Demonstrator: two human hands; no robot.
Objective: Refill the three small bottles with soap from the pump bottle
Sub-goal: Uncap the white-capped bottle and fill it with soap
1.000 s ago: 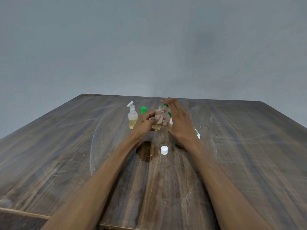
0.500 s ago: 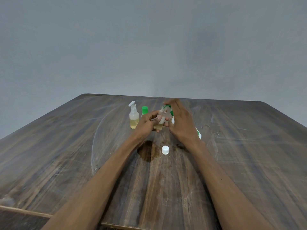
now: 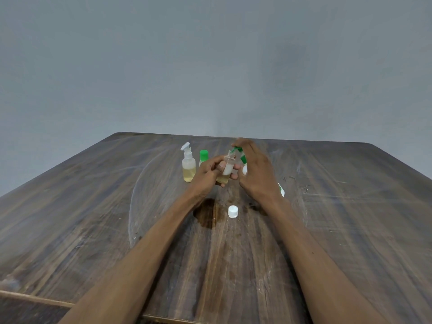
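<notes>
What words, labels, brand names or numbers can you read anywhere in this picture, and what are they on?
None can be read.
White and green pump bottle: mostly hidden behind the right hand; no print legible.
Small open bottle in the left hand: a white patch, too blurred to read.
Clear pump bottle, green-capped bottle, white cap: no visible text.

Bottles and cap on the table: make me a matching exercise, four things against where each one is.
Things:
1. white cap
2. open bottle
3. green-capped bottle
4. white-pump bottle

Places:
A. gripped in the left hand
B. farthest left, standing
C. lying loose between the forearms
D. standing behind the left hand

Pairs: 1-C, 2-A, 3-D, 4-B
</notes>
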